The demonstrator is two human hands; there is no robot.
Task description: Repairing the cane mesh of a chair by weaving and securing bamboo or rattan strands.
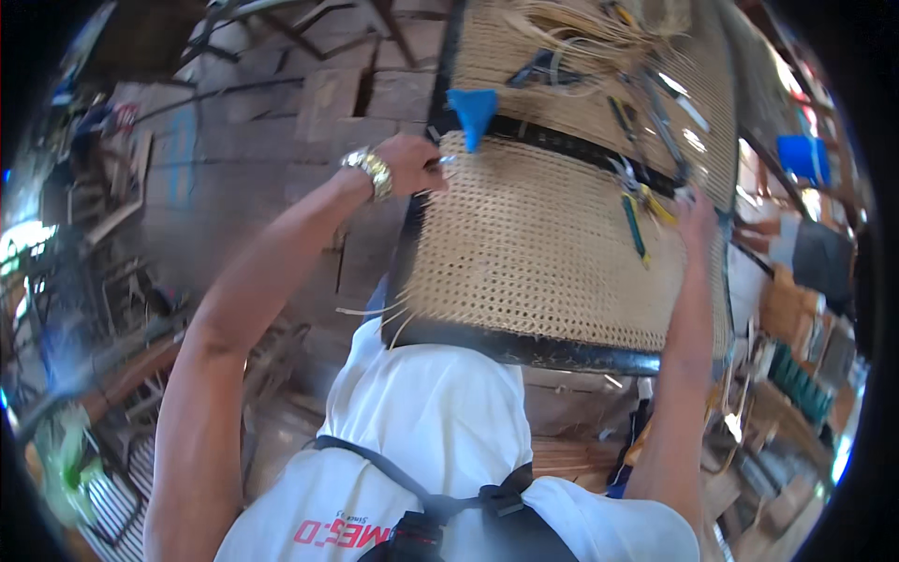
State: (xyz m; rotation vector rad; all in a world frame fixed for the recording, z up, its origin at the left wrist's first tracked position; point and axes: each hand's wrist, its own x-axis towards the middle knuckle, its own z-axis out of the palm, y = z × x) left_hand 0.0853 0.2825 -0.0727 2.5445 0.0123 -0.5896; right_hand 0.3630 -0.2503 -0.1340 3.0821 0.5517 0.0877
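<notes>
Can't tell either grip's state, but the tan, black-framed cane panel (524,248) sits between left hand (410,165) and right hand (696,219), so a careless sweep could knock the green-and-yellow-handled pliers (633,220) off its right edge.

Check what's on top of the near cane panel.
On the cane panel: green- and yellow-handled pliers, toward the far right. A blue piece overlaps its far-left corner. Weave directly beneath both is covered; can't be seen.

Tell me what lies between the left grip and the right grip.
In the head view: pale, perforated woven-cane panel, plus metal pliers with green and yellow handles, lying nearer the right grip than the left grip.
</notes>
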